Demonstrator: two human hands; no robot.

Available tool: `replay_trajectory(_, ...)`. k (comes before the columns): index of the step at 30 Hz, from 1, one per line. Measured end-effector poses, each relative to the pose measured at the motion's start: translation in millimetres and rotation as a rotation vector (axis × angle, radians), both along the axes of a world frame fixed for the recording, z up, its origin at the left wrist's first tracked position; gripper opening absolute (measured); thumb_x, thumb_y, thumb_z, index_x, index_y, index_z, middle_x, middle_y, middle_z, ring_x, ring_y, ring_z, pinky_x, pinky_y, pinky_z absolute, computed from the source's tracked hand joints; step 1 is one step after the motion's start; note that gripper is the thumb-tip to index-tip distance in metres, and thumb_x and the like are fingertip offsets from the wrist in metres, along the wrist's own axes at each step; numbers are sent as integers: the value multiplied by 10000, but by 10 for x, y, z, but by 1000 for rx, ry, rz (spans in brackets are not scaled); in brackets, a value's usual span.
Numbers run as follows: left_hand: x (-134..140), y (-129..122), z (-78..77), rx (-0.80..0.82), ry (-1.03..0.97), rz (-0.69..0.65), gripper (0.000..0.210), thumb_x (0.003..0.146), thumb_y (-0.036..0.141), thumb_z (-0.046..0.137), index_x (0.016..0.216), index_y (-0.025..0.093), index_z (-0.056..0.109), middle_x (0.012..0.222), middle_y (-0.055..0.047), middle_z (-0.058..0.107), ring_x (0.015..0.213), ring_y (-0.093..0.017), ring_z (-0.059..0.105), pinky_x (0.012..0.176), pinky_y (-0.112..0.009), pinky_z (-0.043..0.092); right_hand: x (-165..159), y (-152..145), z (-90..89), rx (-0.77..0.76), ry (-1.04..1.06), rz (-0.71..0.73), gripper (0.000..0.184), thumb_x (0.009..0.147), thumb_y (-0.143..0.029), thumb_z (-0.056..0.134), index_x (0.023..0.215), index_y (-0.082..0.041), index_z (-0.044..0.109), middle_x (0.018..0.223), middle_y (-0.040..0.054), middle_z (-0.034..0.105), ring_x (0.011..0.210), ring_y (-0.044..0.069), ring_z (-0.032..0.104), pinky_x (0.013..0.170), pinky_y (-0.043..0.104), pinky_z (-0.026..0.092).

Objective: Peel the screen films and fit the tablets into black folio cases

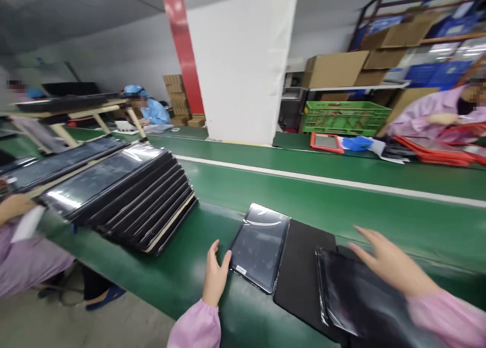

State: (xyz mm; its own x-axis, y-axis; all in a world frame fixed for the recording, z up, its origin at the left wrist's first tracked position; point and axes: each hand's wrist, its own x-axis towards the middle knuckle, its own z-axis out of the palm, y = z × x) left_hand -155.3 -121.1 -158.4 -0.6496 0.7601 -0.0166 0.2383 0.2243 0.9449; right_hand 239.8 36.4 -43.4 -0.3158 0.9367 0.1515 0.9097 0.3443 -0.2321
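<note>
A tablet (pixel 260 247) in clear film, with a small white label at its lower corner, lies face up on the green bench. My left hand (pixel 216 274) is at its left edge, thumb and fingers apart; whether it touches the edge I cannot tell. Right of the tablet lies a flat black cover (pixel 301 267). Farther right is a dark, film-wrapped flat item (pixel 364 292), partly overlapping the cover. Above it is my right hand (pixel 389 259), slightly blurred, fingers stretched out and holding nothing. My right forearm hides part of that item.
Left on the bench (pixel 212 236) stands a tall, leaning stack of film-wrapped dark panels (pixel 140 196). A co-worker's hand (pixel 17 206) is beside it. Across the bench are a green crate (pixel 345 116), red-framed tablets (pixel 326 142) and other people. A white pillar (pixel 243 64) rises behind.
</note>
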Motion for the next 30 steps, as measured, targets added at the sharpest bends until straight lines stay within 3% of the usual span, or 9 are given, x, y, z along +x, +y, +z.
replay_trajectory(4, 61, 60, 30, -118, 151, -241, 657, 820, 495, 530, 1368, 139, 466, 1415, -178, 534, 1352, -327, 455, 1141, -503, 324, -953, 432, -179, -162, 17, 169, 540, 942, -463, 528, 1388, -158, 534, 1440, 156, 522, 1339, 272, 490, 1153, 408, 360)
replay_trajectory(8, 106, -14, 66, -151, 136, -261, 643, 846, 469, 495, 1387, 123, 461, 1429, -172, 528, 1355, -312, 454, 1132, -479, 347, -1641, 658, -420, -285, 19, 234, 443, 958, -430, 585, 1318, -171, 563, 1359, 129, 577, 1223, 266, 572, 1057, 508, 433)
replay_trajectory(13, 207, -285, 80, -182, 97, -208, 617, 856, 445, 510, 1389, 137, 459, 1414, -168, 536, 1349, -308, 453, 1120, -483, 363, -1776, 499, -568, -346, -9, 277, 498, 945, -460, 593, 1340, -161, 549, 1349, 138, 593, 1202, 267, 593, 1048, 491, 441)
replay_trajectory(18, 354, -526, 32, -182, 57, -140, 572, 858, 433, 530, 1365, 171, 487, 1376, -155, 566, 1316, -308, 485, 1098, -485, 385, -1723, 425, -544, -391, -55, 323, 637, 899, -505, 592, 1400, -117, 527, 1395, 169, 574, 1260, 305, 569, 1078, 393, 424)
replay_trajectory(21, 261, -576, 9, -134, -81, -140, 545, 852, 455, 550, 1324, 185, 515, 1314, -156, 607, 1255, -304, 543, 1064, -475, 420, -1800, 534, -517, -437, -75, 333, 615, 871, -491, 645, 1335, -92, 580, 1311, 200, 626, 1186, 329, 614, 1048, 460, 442)
replay_trajectory(23, 59, -591, 11, -35, -160, -2, 533, 854, 494, 544, 1284, 180, 523, 1257, -163, 626, 1196, -300, 581, 1031, -468, 450, -1962, 640, -511, -459, -65, 344, 536, 880, -468, 663, 1280, -115, 609, 1274, 180, 643, 1154, 310, 626, 1037, 507, 442)
replay_trajectory(25, -252, -602, 30, 98, -143, 313, 543, 850, 533, 549, 1268, 187, 513, 1297, -159, 586, 1235, -305, 548, 1055, -475, 431, -2260, 727, -527, -460, -14, 384, 444, 916, -423, 646, 1268, -156, 603, 1315, 142, 607, 1189, 282, 593, 1050, 528, 427)
replay_trajectory(28, -846, -586, 68, 316, -106, 836, 526, 871, 531, 535, 1289, 212, 500, 1427, -117, 473, 1379, -298, 409, 1161, -476, 309, -2974, 752, -607, -444, 134, 493, 378, 952, -353, 614, 1290, -188, 576, 1398, 119, 527, 1253, 281, 530, 1061, 532, 421)
replay_trajectory(30, -1247, -525, 76, 451, -149, 965, 520, 906, 508, 465, 1332, 211, 465, 1475, -96, 428, 1421, -262, 360, 1188, -438, 276, -3558, 706, -690, -447, 256, 569, 359, 959, -332, 606, 1290, -196, 574, 1401, 114, 519, 1241, 276, 534, 1044, 521, 442)
